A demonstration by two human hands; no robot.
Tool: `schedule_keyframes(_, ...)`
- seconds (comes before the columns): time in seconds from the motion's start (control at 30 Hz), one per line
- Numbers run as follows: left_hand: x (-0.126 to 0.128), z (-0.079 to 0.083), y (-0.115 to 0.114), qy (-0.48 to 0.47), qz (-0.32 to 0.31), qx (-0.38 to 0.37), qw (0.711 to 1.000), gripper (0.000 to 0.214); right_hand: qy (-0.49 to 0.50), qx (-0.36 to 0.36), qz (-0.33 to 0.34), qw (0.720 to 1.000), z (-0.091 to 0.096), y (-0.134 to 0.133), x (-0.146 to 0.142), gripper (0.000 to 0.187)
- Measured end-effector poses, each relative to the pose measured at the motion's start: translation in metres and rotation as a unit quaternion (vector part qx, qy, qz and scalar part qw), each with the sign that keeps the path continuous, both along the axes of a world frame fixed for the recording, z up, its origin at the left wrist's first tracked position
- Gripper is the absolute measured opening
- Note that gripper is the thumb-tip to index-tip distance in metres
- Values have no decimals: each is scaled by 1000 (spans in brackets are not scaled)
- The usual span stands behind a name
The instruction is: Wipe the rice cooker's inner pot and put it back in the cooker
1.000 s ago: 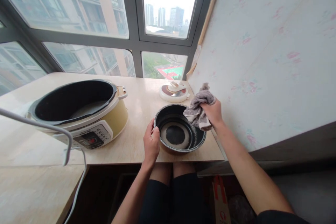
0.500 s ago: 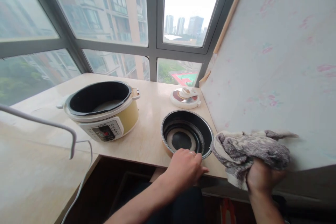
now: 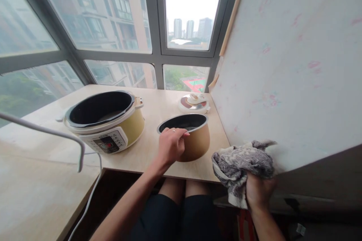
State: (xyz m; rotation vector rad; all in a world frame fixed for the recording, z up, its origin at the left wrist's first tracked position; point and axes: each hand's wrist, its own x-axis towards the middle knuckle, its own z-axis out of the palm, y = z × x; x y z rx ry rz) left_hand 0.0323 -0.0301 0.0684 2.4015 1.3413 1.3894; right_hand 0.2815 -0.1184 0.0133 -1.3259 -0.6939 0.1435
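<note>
Pinching the near rim of the tilted gold inner pot [image 3: 196, 144] in the left hand [image 3: 172, 144], near the bench's [image 3: 151, 131] front edge. Clutching a bunched grey towel [image 3: 243, 162] in the right hand's [image 3: 260, 190] closed grip, by the front right corner. Showing a pressure-cooker lid [image 3: 194, 103] at the back right corner and an electric pressure cooker [image 3: 106, 128] leftward.

Bare worktop [image 3: 151, 135] leaves passage between the pressure cooker base [image 3: 132, 128] and the inner pot [image 3: 198, 143]; the lid [image 3: 186, 102] blocks the way behind it, the wall [image 3: 283, 64] bars the right, a grey cord [image 3: 82, 154] crosses front left.
</note>
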Motion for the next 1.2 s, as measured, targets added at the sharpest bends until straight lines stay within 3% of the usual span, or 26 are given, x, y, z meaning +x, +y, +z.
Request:
schedule_keyframes(0.07,-7,6,8,-122,45,-76,989,24,-48,9,37,998,1,-2,-14,34)
schedule_keyframes(0.17,-13,3,10,-302,88,-188,930,35,-170,50,127,976,15,-6,-45,34)
schedule_keyframes(0.3,-13,-16,4,-511,49,-303,803,41,-340,110,224,907,51,-13,-85,41)
schedule_keyframes(0.37,-14,-24,0,-589,35,-331,736,41,-412,88,258,869,69,-15,-97,48)
schedule_keyframes(0.43,-16,-27,-3,-638,30,-344,689,42,-448,62,269,850,86,-11,-102,55)
schedule_keyframes(0.53,-21,-23,-7,-678,30,-333,655,35,-439,36,254,861,107,7,-98,56)
schedule_keyframes(0.63,-25,-6,-10,-719,56,-296,626,18,-388,-1,213,897,118,38,-80,43)
schedule_keyframes(0.7,-27,9,-13,-750,83,-280,594,9,-331,-24,202,921,117,59,-64,33)
schedule_keyframes(0.8,-27,29,-16,-787,120,-254,549,22,-230,-63,219,946,102,81,-41,34)
schedule_keyframes(0.9,-28,39,-14,-803,141,-230,531,28,-121,-105,238,958,73,83,-33,38)
schedule_keyframes(1.0,-29,33,-8,-809,153,-220,524,26,-57,-113,238,963,44,65,-45,35)
schedule_keyframes(1.1,-30,17,-1,-796,141,-207,551,20,-113,-76,212,968,28,33,-74,30)
schedule_keyframes(1.2,-30,-2,2,-770,113,-196,597,11,-233,-30,209,949,32,4,-103,38)
